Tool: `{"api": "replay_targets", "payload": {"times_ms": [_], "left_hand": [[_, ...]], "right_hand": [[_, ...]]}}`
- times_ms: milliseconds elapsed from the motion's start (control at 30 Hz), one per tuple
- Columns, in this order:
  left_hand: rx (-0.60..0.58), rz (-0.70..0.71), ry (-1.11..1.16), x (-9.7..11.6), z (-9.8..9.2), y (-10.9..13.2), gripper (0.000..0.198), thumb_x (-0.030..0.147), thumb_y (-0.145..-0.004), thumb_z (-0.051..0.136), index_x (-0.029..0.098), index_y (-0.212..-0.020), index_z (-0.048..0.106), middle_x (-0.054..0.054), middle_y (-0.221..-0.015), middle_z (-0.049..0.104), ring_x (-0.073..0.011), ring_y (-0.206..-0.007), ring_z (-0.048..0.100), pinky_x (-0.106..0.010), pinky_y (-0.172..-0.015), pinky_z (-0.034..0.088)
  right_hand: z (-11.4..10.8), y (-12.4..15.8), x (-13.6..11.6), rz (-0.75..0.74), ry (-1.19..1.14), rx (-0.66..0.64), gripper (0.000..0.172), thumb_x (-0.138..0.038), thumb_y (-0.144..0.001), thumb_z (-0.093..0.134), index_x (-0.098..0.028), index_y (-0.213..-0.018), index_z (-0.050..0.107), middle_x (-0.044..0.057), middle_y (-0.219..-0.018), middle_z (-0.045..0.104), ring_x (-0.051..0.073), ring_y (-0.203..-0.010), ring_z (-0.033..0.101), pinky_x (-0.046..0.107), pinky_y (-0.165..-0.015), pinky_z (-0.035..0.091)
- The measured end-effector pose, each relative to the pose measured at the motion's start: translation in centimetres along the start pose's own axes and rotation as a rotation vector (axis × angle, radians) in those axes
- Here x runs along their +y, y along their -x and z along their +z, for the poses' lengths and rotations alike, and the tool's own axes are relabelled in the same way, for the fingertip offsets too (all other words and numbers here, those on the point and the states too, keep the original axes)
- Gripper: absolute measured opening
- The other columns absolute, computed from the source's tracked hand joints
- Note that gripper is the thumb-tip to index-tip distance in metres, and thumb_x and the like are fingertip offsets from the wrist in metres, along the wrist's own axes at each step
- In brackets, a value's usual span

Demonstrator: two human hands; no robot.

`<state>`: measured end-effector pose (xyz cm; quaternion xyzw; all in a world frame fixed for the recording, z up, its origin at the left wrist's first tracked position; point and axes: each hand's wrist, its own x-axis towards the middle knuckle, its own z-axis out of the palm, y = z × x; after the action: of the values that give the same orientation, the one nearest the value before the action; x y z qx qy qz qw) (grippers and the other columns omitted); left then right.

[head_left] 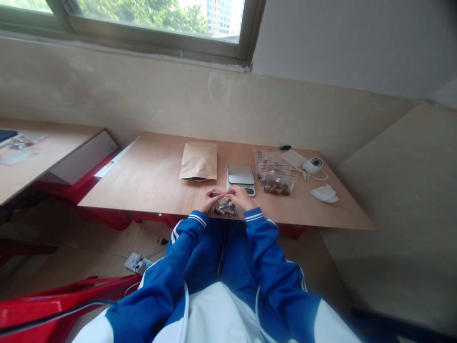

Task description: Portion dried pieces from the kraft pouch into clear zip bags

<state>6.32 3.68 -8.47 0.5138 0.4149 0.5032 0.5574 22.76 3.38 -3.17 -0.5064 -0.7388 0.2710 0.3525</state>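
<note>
While the person sits close to the counter [117, 186], 2 hands meet over 1 clear plastic bag [225, 208] at the near edge, just in front of the kitchen scale [241, 175]. From where I stand, the bag looks small, glossy and crinkled, with dark brown and paler pieces showing through its lower part and a reddish line along the top. The left hand [208, 200] and the right hand [241, 197] each have a narrow grip, thumbs and fingers pinched on that top edge, the fingertips of the 2 nearly touching; they partly hide the bag, so I can't count the pieces inside

Counting the rest: 1 tan paper pouch [199, 161] lies flat left of the scale, its mouth toward the person and slightly parted. The 1 scale has a silvery plate and a white body. Right of it, filled zip bags [277, 183] overlap in a row, at least 3 by their red seals, the nearest holding brown chunks. Farther right are 1 white round device [313, 165] with a cord, 1 flat white piece [293, 158], 1 green-and-black object [284, 147] and 1 crumpled white tissue [324, 193]
</note>
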Motion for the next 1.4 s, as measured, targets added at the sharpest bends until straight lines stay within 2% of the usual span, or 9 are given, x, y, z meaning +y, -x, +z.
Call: {"api": "replay_targets", "payload": {"times_ms": [133,300,467,633,900,1100,1267,1400], "left_hand": [[-0.009,-0.001,0.01,-0.2,0.0,-0.1,0.029,0.041,-0.063,0.076,0.016,-0.074,0.07,-0.005,-0.072,0.069,-0.0212,-0.073,0.064,-0.036,-0.073,0.051],[0.021,0.025,0.028,-0.3,-0.1,-0.3,0.025,0.04,-0.064,0.075,0.017,-0.072,0.069,-0.004,-0.073,0.068,-0.0212,-0.078,0.064,-0.037,-0.08,0.051],[0.053,0.027,0.064,-0.5,-0.2,-0.3,0.024,0.038,-0.067,0.073,0.018,-0.078,0.068,-0.003,-0.078,0.068,-0.0197,-0.082,0.064,-0.035,-0.082,0.05],[0.059,-0.002,0.088,-0.9,-0.2,-0.3,0.029,0.041,-0.067,0.073,0.017,-0.083,0.069,-0.005,-0.08,0.069,-0.0206,-0.081,0.065,-0.038,-0.081,0.05],[0.064,-0.036,0.085,-0.9,-0.3,-0.2,0.027,0.037,-0.066,0.075,0.017,-0.083,0.069,-0.004,-0.077,0.069,-0.0209,-0.079,0.065,-0.038,-0.078,0.051],[0.065,-0.033,0.074,-0.8,-0.2,-0.2,0.024,0.035,-0.065,0.075,0.017,-0.081,0.07,-0.004,-0.079,0.07,-0.0216,-0.08,0.065,-0.038,-0.078,0.052],[0.073,-0.029,0.057,-0.9,-0.2,-0.1,0.026,0.036,-0.066,0.075,0.017,-0.082,0.07,-0.003,-0.073,0.069,-0.0199,-0.074,0.065,-0.034,-0.072,0.052],[0.071,-0.029,0.05,-0.9,-0.2,-0.1,0.028,0.038,-0.065,0.075,0.016,-0.081,0.07,-0.004,-0.071,0.069,-0.0197,-0.072,0.065,-0.032,-0.07,0.051]], "right_hand": [[0.2,0.0,-0.5,0.027,0.217,-0.015,0.008,-0.019,-0.078,0.065,-0.021,-0.072,0.069,0.004,-0.073,0.068,0.019,-0.068,0.06,0.026,-0.062,0.038],[0.3,0.1,-1.7,0.012,0.395,-0.011,0.011,-0.016,-0.081,0.061,-0.021,-0.074,0.068,0.006,-0.08,0.068,0.02,-0.074,0.061,0.027,-0.067,0.037],[0.1,0.3,-1.5,-0.001,0.31,0.008,0.011,-0.025,-0.084,0.06,-0.021,-0.079,0.069,0.007,-0.082,0.068,0.021,-0.08,0.06,0.028,-0.071,0.039],[-0.4,1.1,-0.9,0.071,0.132,0.028,0.015,-0.034,-0.082,0.063,-0.02,-0.084,0.067,0.002,-0.073,0.066,0.017,-0.069,0.059,0.025,-0.066,0.041],[-0.8,1.3,-0.4,0.116,0.113,0.072,0.006,-0.018,-0.079,0.063,-0.017,-0.074,0.067,0.004,-0.079,0.068,0.017,-0.075,0.061,0.028,-0.071,0.045],[-0.4,1.0,-0.7,0.151,0.249,0.067,0.008,-0.015,-0.08,0.06,-0.017,-0.074,0.065,0.005,-0.08,0.067,0.02,-0.079,0.06,0.03,-0.075,0.043],[0.2,1.2,-1.4,0.096,0.512,0.063,0.009,-0.014,-0.084,0.055,-0.017,-0.08,0.063,0.009,-0.086,0.065,0.024,-0.087,0.055,0.034,-0.08,0.038],[0.2,1.5,-1.8,0.038,0.578,0.043,0.011,-0.013,-0.086,0.051,-0.017,-0.085,0.061,0.01,-0.089,0.064,0.025,-0.088,0.052,0.034,-0.079,0.037]]}}
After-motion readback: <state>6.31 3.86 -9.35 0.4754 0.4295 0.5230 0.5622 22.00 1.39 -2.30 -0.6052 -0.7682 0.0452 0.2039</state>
